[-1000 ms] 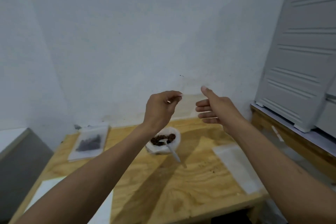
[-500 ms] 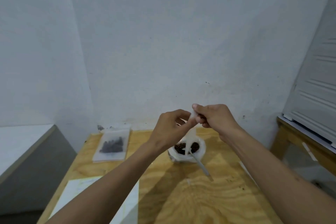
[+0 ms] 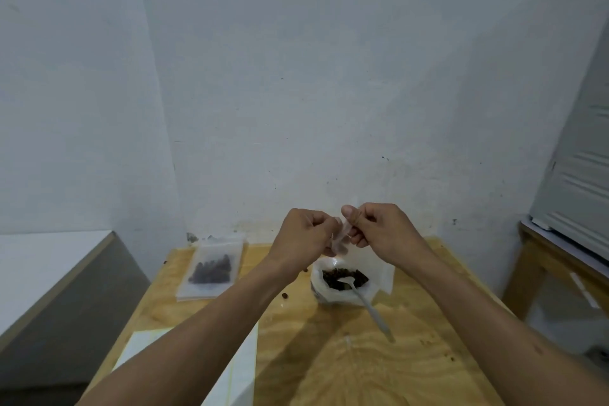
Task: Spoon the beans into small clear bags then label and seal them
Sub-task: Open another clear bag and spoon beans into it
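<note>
A plywood table (image 3: 362, 369) fills the lower centre against a pale wall (image 3: 313, 76). Above it, the left hand (image 3: 304, 236) and right hand (image 3: 379, 229) both pinch a small clear bag (image 3: 341, 237). Below sits the open bag of beans (image 3: 342, 280) with a spoon (image 3: 365, 303); a filled bag (image 3: 211, 269) lies at centre left.

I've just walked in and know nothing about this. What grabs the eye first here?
Two hands meet in mid-air over a wooden table, the left hand and right hand together pinching a small clear bag. Just below them sits a white bag of dark beans with a spoon resting in it. Farther left, near the wall, a filled bag lies flat.
</note>
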Demonstrator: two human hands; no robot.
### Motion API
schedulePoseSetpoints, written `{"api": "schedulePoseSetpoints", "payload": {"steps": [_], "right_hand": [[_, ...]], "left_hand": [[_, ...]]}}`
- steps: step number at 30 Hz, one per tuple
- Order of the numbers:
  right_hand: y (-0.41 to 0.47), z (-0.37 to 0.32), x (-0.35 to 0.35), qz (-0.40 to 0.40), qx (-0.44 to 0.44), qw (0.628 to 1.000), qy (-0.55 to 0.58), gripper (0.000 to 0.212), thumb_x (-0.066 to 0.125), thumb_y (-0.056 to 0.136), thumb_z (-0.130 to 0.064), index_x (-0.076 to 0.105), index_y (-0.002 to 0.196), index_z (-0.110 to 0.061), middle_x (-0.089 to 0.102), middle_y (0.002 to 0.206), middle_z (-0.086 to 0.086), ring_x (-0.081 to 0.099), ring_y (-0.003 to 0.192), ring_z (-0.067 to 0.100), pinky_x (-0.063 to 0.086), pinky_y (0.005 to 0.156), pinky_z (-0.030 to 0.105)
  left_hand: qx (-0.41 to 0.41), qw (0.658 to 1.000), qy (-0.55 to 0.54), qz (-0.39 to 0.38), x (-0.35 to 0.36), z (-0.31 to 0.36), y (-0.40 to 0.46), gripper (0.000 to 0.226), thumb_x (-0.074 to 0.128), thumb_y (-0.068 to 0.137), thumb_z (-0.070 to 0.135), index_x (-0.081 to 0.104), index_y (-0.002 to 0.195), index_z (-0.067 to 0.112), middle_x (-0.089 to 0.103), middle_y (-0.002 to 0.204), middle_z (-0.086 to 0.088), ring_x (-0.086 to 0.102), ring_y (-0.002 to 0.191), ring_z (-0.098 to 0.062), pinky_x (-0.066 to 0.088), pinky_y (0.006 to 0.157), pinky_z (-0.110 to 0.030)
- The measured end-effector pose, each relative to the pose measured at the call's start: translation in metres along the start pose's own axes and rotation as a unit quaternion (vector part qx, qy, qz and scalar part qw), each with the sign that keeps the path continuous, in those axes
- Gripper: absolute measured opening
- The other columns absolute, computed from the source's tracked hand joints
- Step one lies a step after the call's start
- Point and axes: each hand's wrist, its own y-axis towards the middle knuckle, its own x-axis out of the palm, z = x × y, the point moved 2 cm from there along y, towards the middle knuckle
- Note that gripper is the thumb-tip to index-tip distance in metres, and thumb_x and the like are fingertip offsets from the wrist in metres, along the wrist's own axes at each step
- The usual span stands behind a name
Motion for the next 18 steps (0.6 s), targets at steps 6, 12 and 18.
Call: {"api": "schedulePoseSetpoints", "payload": {"steps": [6, 12, 18], "right_hand": [[-0.003, 0.008, -0.001, -0.02, 0.014, 0.998, -0.054, 0.036, 0.056, 0.104, -0.03, 0.07, 0.083, -0.004, 0.077, 0.077, 0.002, 0.076, 0.069, 0.015, 0.062, 0.081, 0.036], [-0.011, 0.009, -0.001, -0.039, 0.034, 0.998, -0.031, 0.029, 0.055, 0.099, -0.013, 0.057, 0.072, -0.001, 0.079, 0.086, 0.014, 0.078, 0.077, 0.016, 0.063, 0.083, 0.036], [-0.01, 0.008, -0.019, -0.043, 0.037, 0.993, 0.105, 0.021, 0.058, 0.099, -0.003, 0.054, 0.078, -0.004, 0.065, 0.07, 0.022, 0.075, 0.071, 0.024, 0.064, 0.071, 0.032]], "left_hand": [[-0.017, 0.998, 0.031, 0.061, 0.01, -0.001, 0.006, 0.036, 0.065, 0.089, 0.007, 0.055, 0.063, -0.017, 0.058, 0.061, -0.028, 0.068, 0.065, -0.048, 0.061, 0.057, -0.045], [-0.042, 0.988, 0.024, 0.145, 0.007, -0.001, 0.016, 0.033, 0.063, 0.083, 0.009, 0.055, 0.061, -0.014, 0.055, 0.051, -0.021, 0.06, 0.044, -0.028, 0.059, 0.061, -0.058], [0.03, 0.994, 0.076, -0.069, 0.007, 0.013, 0.007, 0.036, 0.072, 0.091, 0.042, 0.069, 0.123, 0.024, 0.07, 0.124, 0.009, 0.064, 0.118, -0.008, 0.05, 0.105, -0.036]]}}
